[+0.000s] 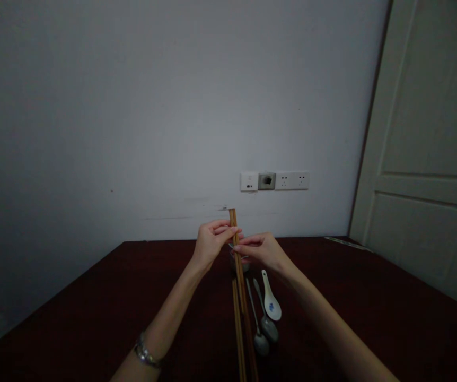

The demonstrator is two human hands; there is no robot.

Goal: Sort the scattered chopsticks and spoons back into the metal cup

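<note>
A pair of light wooden chopsticks [239,273] is held up over the table, tilted, with their upper ends near the wall. My left hand [212,240] pinches them near the top between thumb and fingers. Just below, my right hand [264,250] closes its thumb and fingertips on the same pair. Beneath lie more light chopsticks [238,329] and a dark reddish pair [249,345], side by side. To their right rest a long-handled metal spoon [261,344], a second metal spoon [269,328] and a white ceramic spoon [272,306] with a blue mark.
Behind the hands stands a small container [245,265], partly hidden, its contents unclear. The dark red table [165,297] reaches back to the wall. Sockets [292,181] sit on the wall above, and a pale door [423,159] is at the right.
</note>
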